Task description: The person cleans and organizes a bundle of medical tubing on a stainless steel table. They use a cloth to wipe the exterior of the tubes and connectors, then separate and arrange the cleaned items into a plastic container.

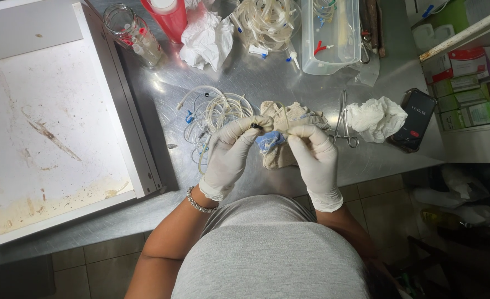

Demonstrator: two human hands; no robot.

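On the left of the steel worktop [267, 83] lies a stained white tray [51, 127], then a loose coil of clear tubing [214, 113]. The gloved left hand [229, 155] pinches a small dark tube end [255, 126] between its fingertips. The gloved right hand [314, 158] is closed on a beige cloth [289, 119] held over the worktop, with a blue patch below. The step in hand looks like wiping the tube end; next calls for a steady pinch. Forceps [343, 119], crumpled tissue [376, 117] and phone [412, 120] lie to the right.

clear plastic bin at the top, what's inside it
Inside the clear rectangular plastic bin: a small red plastic clip and coiled clear tubing near its top end. Glare on the walls hides anything else.
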